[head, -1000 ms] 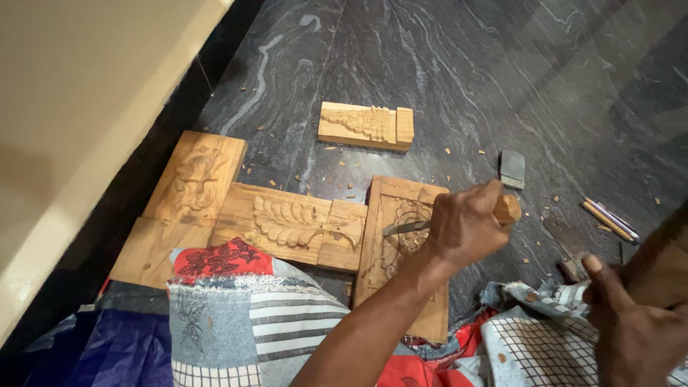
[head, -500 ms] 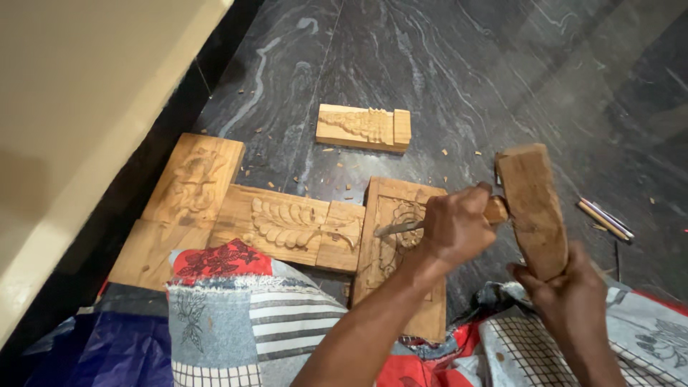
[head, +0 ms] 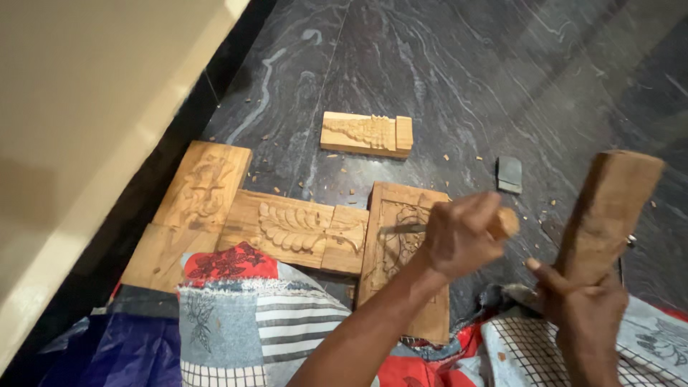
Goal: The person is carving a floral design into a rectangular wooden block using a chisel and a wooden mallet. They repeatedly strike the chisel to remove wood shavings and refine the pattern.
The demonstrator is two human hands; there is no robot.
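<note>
The left hand [head: 459, 236] is wrapped tight around a chisel [head: 430, 228], whose wooden handle end pokes out to the right of the fist and whose metal blade points left onto the carved panel [head: 401, 251]. That panel lies on the dark stone floor [head: 459, 79] just in front of the person's lap, its long axis running near to far. The right hand [head: 584, 308] is clamped on the lower end of a wooden mallet [head: 609, 215], held raised and tilted, to the right of the chisel handle and clear of it. The two hands are apart; the chisel's axis lies left to right, with its butt facing the mallet. No containers are in view. Further left lie a leaf-carved panel [head: 294, 229] and a long panel [head: 193, 208]; a small carved block [head: 365, 134] sits farther off, and a small flat grey stone [head: 509, 174] lies to the right.
</note>
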